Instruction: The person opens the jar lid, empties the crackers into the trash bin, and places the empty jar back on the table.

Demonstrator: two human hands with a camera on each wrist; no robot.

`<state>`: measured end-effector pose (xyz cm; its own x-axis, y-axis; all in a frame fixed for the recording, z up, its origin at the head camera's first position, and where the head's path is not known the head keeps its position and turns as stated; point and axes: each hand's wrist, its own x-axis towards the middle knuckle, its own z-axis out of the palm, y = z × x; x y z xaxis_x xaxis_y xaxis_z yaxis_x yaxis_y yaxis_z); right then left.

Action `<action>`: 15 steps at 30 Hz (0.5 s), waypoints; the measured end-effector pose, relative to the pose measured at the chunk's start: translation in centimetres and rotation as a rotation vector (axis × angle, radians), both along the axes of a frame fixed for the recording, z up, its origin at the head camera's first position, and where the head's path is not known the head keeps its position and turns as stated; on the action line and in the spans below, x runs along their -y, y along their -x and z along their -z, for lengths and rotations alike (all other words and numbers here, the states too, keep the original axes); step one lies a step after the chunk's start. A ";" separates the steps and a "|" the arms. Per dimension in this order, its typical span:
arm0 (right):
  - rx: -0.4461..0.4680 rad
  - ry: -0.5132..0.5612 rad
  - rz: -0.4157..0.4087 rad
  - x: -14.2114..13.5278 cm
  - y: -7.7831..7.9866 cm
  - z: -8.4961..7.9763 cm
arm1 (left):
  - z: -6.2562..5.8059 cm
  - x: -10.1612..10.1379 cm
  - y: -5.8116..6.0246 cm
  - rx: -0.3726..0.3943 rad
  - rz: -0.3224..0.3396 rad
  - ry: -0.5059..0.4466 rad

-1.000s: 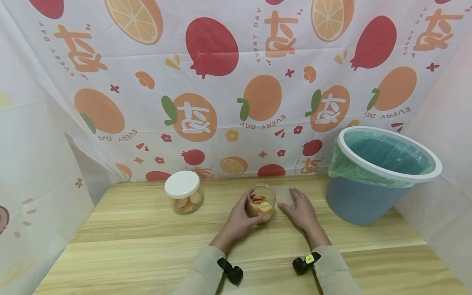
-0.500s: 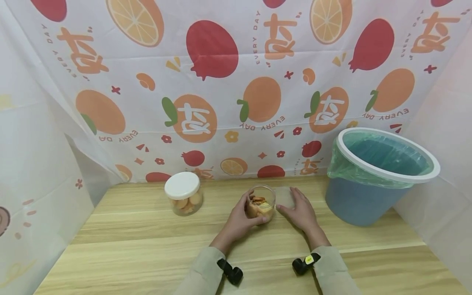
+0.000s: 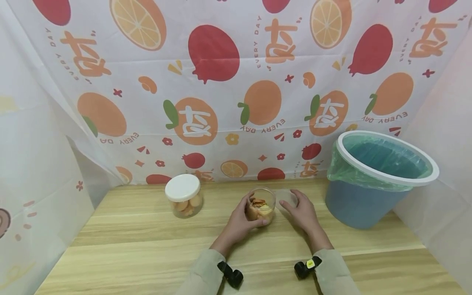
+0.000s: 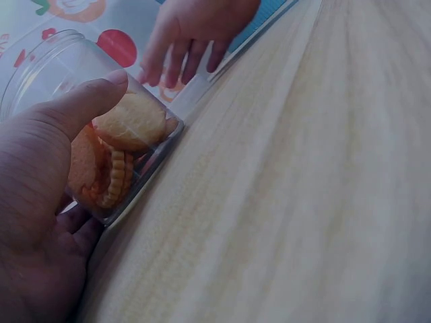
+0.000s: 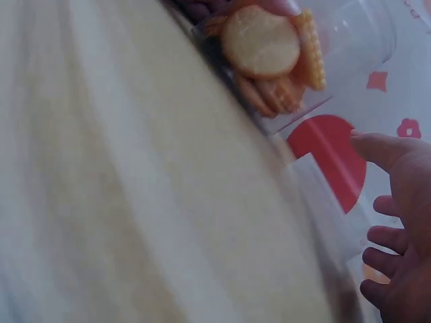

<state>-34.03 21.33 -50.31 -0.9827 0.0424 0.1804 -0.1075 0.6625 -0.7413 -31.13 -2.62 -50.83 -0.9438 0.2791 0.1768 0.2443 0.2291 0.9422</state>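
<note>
My left hand (image 3: 239, 219) grips a clear, lidless jar (image 3: 262, 192) standing on the table, its thumb across the near side. Several biscuits (image 4: 131, 121) of different shapes, round and ridged ones among them, fill the jar's lower part in the left wrist view. To the right of the jar lies a flat, pale, translucent piece (image 3: 286, 197), lid-like in look. Beside that piece is my right hand (image 3: 303, 209), fingers extended and spread from the thumb. In the right wrist view, the right hand (image 5: 407, 222) shows bare fingers with nothing between them.
A second jar with a white lid (image 3: 182, 187) and round biscuits inside stands left on the wooden table (image 3: 147, 254). At the right is a blue-grey bin (image 3: 363, 205) with a green liner. A fruit-printed cloth (image 3: 228, 127) hangs along the back edge.
The right thumb has shifted slightly away from the jar, so more of the pale translucent piece shows. The left hand keeps its grip on the jar. The head view has tilted up slightly.
</note>
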 end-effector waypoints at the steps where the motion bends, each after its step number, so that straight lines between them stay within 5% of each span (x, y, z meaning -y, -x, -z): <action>1: -0.004 0.003 -0.004 0.0 -0.1 -0.2 | 0.0 0.0 0.0 0.000 0.001 0.000; 15: -0.064 -0.018 -0.058 0.6 -2.0 -6.6 | 0.1 -0.1 0.1 0.010 0.003 -0.020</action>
